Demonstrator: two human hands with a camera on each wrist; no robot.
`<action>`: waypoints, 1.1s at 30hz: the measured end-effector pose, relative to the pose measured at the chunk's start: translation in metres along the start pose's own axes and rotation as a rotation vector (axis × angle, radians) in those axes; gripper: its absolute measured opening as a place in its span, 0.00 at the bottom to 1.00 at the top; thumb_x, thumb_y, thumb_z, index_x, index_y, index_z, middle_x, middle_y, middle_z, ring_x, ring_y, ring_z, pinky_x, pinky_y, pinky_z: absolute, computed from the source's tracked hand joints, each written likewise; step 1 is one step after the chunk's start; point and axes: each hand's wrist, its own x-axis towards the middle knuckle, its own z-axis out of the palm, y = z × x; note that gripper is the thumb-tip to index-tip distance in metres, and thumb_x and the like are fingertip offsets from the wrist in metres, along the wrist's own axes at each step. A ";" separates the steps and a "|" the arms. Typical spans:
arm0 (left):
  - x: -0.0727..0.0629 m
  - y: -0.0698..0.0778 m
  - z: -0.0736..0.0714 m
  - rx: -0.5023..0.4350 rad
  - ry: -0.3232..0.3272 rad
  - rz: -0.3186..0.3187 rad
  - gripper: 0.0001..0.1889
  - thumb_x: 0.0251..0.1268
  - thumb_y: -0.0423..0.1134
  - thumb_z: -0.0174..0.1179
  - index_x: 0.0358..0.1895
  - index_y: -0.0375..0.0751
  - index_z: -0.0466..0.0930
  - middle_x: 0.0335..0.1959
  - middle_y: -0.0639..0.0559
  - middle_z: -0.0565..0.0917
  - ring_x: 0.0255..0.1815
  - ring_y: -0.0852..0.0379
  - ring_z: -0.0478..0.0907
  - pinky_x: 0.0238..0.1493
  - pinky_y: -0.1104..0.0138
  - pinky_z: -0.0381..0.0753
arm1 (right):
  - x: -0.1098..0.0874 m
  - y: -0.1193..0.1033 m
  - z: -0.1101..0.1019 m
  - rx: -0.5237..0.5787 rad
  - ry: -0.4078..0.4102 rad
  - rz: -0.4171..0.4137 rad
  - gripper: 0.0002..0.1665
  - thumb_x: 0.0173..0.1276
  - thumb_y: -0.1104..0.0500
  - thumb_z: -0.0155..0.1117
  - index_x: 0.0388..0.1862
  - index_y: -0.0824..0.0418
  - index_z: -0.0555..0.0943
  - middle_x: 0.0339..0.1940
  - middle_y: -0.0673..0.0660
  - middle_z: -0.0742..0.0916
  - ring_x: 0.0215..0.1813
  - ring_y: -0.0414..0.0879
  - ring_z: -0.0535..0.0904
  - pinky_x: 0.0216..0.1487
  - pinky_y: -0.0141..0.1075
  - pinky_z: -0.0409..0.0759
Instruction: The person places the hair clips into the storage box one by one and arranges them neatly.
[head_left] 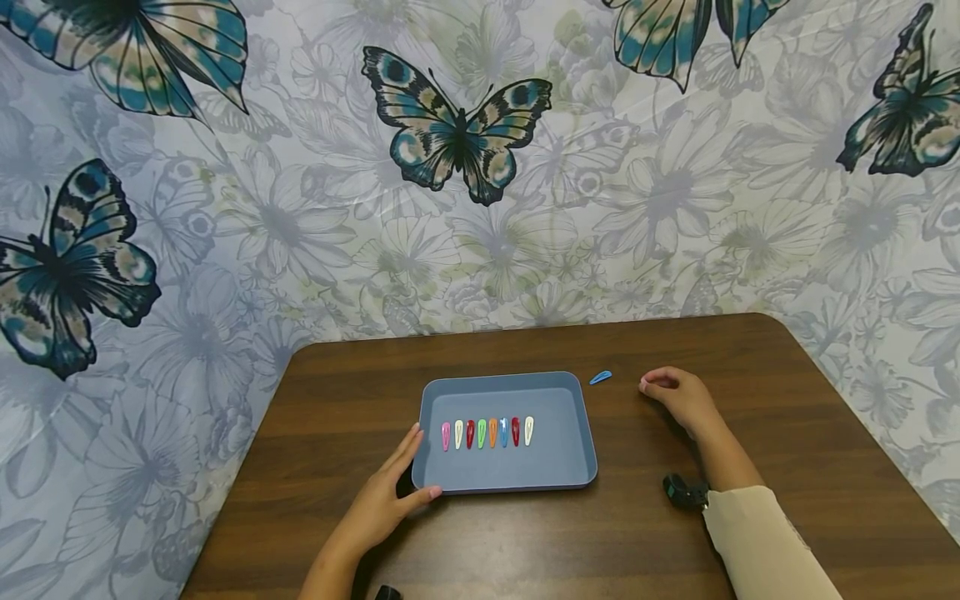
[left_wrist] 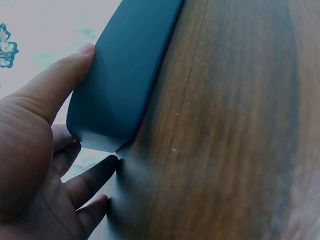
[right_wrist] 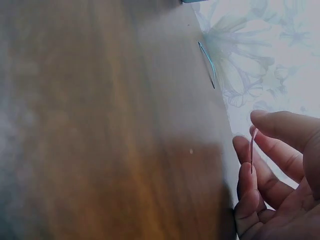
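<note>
A blue-grey rectangular tray [head_left: 562,462] lies on the table with several hair clips [head_left: 492,432] in a row, in pink, white, red, green, orange and blue. My left hand [head_left: 386,500] rests against its near left corner, thumb along the near wall and straight fingers at the left side; the left wrist view shows the thumb [left_wrist: 75,67] touching the tray wall. To the right of the tray, my right hand [head_left: 682,400] pinches a thin pink hair clip [right_wrist: 252,157] between thumb and fingers. Between that hand and the tray lies a blue hair clip [head_left: 601,377].
The brown wooden table [head_left: 540,550] has rounded far corners. Behind it hangs a cloth [head_left: 480,258] printed with butterflies and flowers. A black band [head_left: 684,492] is around the right wrist, above a beige sleeve [head_left: 765,542].
</note>
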 end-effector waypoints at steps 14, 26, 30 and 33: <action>0.000 -0.001 0.001 -0.001 -0.003 -0.006 0.50 0.61 0.63 0.67 0.82 0.64 0.47 0.85 0.65 0.45 0.84 0.45 0.50 0.75 0.33 0.55 | -0.005 -0.001 0.004 0.042 -0.004 -0.002 0.19 0.73 0.50 0.66 0.52 0.63 0.83 0.42 0.56 0.89 0.42 0.45 0.77 0.43 0.35 0.75; -0.001 -0.001 0.000 0.002 -0.006 -0.006 0.51 0.60 0.65 0.66 0.82 0.64 0.47 0.85 0.66 0.45 0.84 0.44 0.50 0.75 0.33 0.55 | -0.008 -0.005 0.010 0.086 0.008 -0.022 0.22 0.75 0.46 0.63 0.54 0.62 0.84 0.46 0.56 0.91 0.44 0.43 0.81 0.45 0.33 0.79; 0.000 0.000 0.000 0.001 -0.006 -0.011 0.51 0.60 0.65 0.66 0.82 0.65 0.47 0.85 0.66 0.44 0.84 0.45 0.49 0.75 0.33 0.55 | -0.010 -0.008 0.011 0.104 0.011 -0.042 0.21 0.76 0.48 0.62 0.56 0.62 0.85 0.49 0.59 0.91 0.43 0.40 0.82 0.45 0.31 0.81; 0.000 0.000 0.000 -0.008 -0.008 -0.011 0.51 0.60 0.64 0.67 0.82 0.65 0.47 0.85 0.67 0.44 0.84 0.45 0.49 0.75 0.33 0.54 | -0.012 -0.011 0.013 0.131 0.001 -0.040 0.23 0.75 0.47 0.64 0.57 0.62 0.85 0.50 0.61 0.89 0.41 0.40 0.84 0.44 0.31 0.83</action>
